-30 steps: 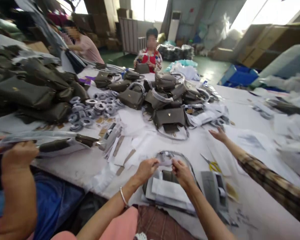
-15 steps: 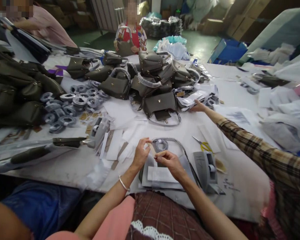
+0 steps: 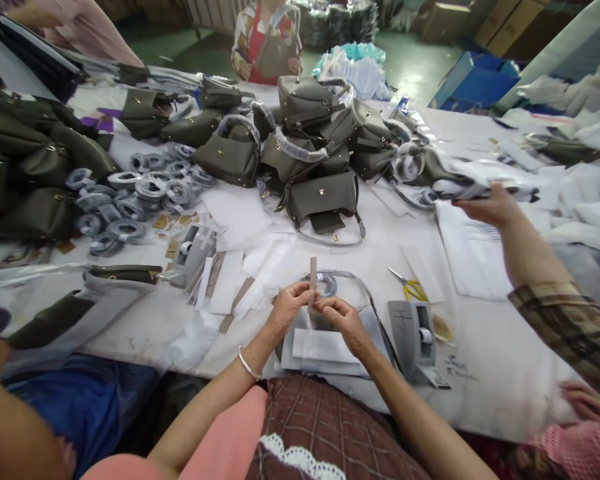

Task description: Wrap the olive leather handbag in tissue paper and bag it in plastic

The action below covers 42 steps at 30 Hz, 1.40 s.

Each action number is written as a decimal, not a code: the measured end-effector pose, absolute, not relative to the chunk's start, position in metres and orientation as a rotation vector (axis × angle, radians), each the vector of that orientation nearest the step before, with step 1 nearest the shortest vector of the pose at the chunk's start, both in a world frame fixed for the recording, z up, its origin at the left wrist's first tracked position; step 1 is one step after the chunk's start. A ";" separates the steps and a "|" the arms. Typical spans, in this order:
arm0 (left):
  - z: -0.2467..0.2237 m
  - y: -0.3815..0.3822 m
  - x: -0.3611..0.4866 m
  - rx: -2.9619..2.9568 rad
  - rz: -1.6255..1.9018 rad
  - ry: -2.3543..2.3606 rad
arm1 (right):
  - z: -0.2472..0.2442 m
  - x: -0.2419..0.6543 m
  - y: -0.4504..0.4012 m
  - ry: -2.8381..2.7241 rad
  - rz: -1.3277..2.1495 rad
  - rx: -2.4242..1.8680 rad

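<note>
Between my two hands a narrow brown strip (image 3: 313, 272) stands upright. My left hand (image 3: 292, 305) pinches it from the left, and the fingers of my right hand (image 3: 341, 320) are pressed together at its lower part. Below my hands lies a bag with white padding (image 3: 320, 345), its dark strap (image 3: 373, 303) curving to the right. A coiled grey strap (image 3: 327, 285) rests just behind my fingers. The grey tape dispenser (image 3: 411, 340) stands to the right of the bag, and yellow-handled scissors (image 3: 414, 289) lie behind it.
Dark bags (image 3: 323, 200) are piled across the middle and left of the table. Wrapped coils (image 3: 150, 190) and another tape dispenser (image 3: 193, 250) lie at the left. On the right, a person's hand (image 3: 495, 207) reaches over the table. Someone in a red apron (image 3: 257, 47) stands behind.
The strip between my hands has turned upright, and my hands have come closer together. The co-worker's arm on the right has moved further right with a wrapped bag.
</note>
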<state>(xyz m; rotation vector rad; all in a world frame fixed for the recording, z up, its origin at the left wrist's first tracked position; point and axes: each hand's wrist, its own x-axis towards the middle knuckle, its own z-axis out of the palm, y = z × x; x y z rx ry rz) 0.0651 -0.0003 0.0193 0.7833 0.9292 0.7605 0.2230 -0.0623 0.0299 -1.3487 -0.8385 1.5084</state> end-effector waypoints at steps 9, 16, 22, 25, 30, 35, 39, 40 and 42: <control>0.009 -0.004 0.063 1.131 0.648 1.010 | 0.027 0.225 -0.033 -0.811 1.351 -1.524; 0.003 -0.010 0.061 0.911 0.609 0.952 | 0.026 0.213 -0.030 -0.827 1.363 -1.553; -0.004 -0.014 0.057 0.647 0.559 0.882 | 0.032 0.209 -0.031 -0.840 1.410 -1.534; -0.008 -0.013 0.057 0.545 0.563 0.837 | 0.030 0.210 -0.032 -0.822 1.423 -1.521; -0.019 0.002 0.035 0.625 0.542 1.124 | 0.020 0.228 -0.034 -0.822 1.293 -1.611; -0.016 0.024 -0.017 1.626 0.491 1.769 | 0.018 0.260 -0.037 -0.809 1.081 -1.669; -0.012 0.031 -0.012 2.087 0.572 1.706 | 0.020 0.268 -0.041 -0.639 1.098 -1.535; -0.013 0.033 -0.002 2.115 0.563 1.620 | 0.019 0.267 -0.042 -0.625 1.106 -1.499; -0.017 0.038 0.026 2.110 0.521 1.469 | 0.015 0.264 -0.044 -0.673 1.127 -1.466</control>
